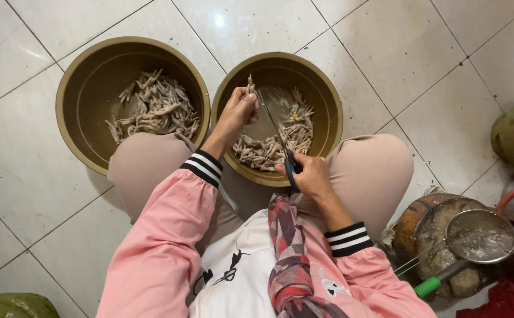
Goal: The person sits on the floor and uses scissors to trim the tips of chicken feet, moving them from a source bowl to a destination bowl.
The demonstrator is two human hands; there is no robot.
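Head view showed the left hand (237,112) gripping a chicken foot (250,86) upright; scissors (275,136), clasped in the right hand (310,175), angled up toward it.

Glossy white floor tiles (422,53), grey grout

Olive-brown basins (77,88), pink stripe-cuffed sleeves (162,247)

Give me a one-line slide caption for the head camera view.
Left hand holds a chicken foot to scissors in the right hand, above two basins of feet.
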